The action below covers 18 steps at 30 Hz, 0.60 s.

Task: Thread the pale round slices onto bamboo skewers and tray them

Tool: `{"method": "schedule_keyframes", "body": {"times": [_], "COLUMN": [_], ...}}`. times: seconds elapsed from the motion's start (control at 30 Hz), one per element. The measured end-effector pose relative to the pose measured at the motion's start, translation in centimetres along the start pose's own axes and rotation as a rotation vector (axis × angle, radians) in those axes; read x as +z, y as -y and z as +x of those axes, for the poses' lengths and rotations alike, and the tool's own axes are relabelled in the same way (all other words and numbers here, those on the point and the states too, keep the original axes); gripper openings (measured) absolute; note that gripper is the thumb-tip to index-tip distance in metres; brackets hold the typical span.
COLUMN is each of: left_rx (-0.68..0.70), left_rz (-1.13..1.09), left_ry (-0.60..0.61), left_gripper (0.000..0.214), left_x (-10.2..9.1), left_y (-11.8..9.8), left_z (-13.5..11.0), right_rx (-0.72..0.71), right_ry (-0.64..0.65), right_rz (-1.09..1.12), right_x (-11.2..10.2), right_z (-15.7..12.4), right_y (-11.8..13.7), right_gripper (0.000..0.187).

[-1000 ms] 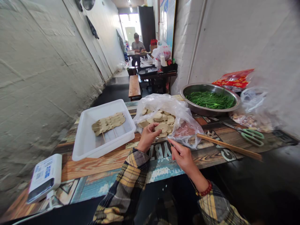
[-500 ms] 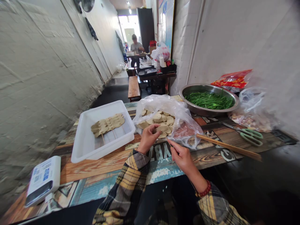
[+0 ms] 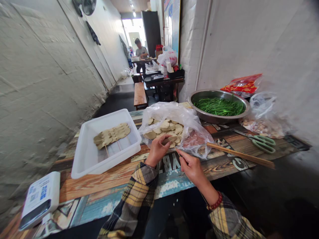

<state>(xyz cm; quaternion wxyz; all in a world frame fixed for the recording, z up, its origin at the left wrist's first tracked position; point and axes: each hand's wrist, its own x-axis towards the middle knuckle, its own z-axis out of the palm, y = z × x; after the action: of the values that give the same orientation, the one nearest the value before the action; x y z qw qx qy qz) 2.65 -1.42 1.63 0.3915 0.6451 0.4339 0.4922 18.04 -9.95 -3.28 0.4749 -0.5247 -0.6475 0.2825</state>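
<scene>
My left hand (image 3: 159, 151) pinches a round beige slice (image 3: 169, 140) at the front of an open clear plastic bag (image 3: 193, 122). Loose slices of the same kind (image 3: 165, 125) lie heaped in the bag. Just to the right, my right hand (image 3: 191, 165) is closed on a thin skewer (image 3: 176, 150), its tip close to the slice; I cannot tell whether it has pierced it. To the left, a white plastic tray (image 3: 84, 159) holds several skewers threaded with beige slices (image 3: 112, 134).
A bundle of bamboo skewers (image 3: 241, 156) and green-handled scissors (image 3: 263, 144) lie at the right. Behind them stand a metal bowl of green chives (image 3: 219, 107) and a filled plastic bag (image 3: 264, 122). A white payment device (image 3: 40, 199) is front left. A person (image 3: 141, 49) sits far back.
The slice in my left hand has tilted up off the heap, closer to the skewer tip. The whole view has shifted slightly.
</scene>
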Motion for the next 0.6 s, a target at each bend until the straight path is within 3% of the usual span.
{"method": "schedule_keyframes", "body": {"times": [0.3,0.6], "left_rx": [0.085,0.051], "left_rz": [0.098,0.061], "left_ry": [0.054,0.110], "left_gripper": [0.027,0.031], "left_x": [0.20,0.38], "left_y": [-0.02,0.64], "left_z": [-0.26,-0.28], "right_rx": [-0.006,0.026], "right_ry": [-0.026,-0.040], "right_rz": [-0.042,-0.007], "right_x": [0.34,0.52], "right_z": [0.44,0.36], "right_y": [0.05,-0.60], "right_gripper": [0.040,0.041]}}
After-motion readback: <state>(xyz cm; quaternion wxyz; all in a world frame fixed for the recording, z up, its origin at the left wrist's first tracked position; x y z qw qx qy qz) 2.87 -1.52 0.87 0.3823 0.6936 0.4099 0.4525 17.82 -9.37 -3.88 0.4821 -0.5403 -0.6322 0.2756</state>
